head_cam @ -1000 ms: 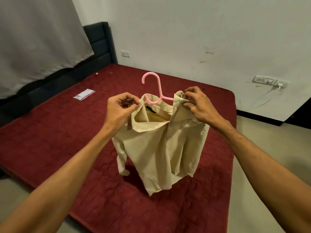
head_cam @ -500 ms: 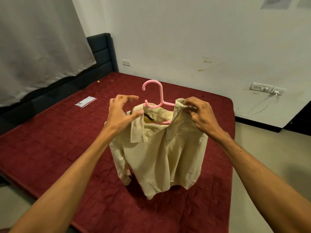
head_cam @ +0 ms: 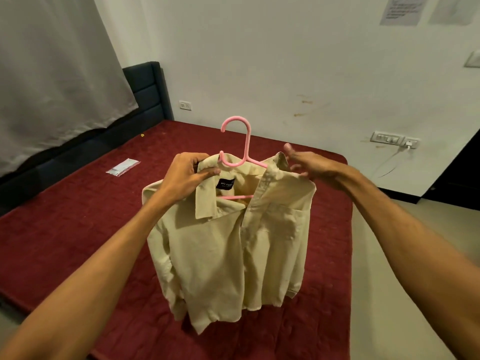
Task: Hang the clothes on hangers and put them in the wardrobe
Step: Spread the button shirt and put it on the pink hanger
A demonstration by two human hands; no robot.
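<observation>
Since half a second ago, the right hand (head_cam: pixel 309 165) has let go, fingers spread; the left hand (head_cam: pixel 185 175) pinches the cream shirt (head_cam: pixel 233 242), now draped on the pink hanger (head_cam: pixel 240 154) above the bed (head_cam: pixel 65 216). Dressing looks finished; next, grip the hook and find the unseen wardrobe.

- The shirt (head_cam: pixel 233 240) is hung on the hanger (head_cam: pixel 240 154) and held up over the bed (head_cam: pixel 65 216)
- The left hand (head_cam: pixel 185 178) is closed on the collar's left side; the right hand (head_cam: pixel 309 165) is placed at the right shoulder, fingers spread
- A packet (head_cam: pixel 123 167) is seen on the bed, left of the shirt
- The headboard (head_cam: pixel 149 92) is set behind, at far left
- A socket strip (head_cam: pixel 394 140) is mounted on the wall at right
</observation>
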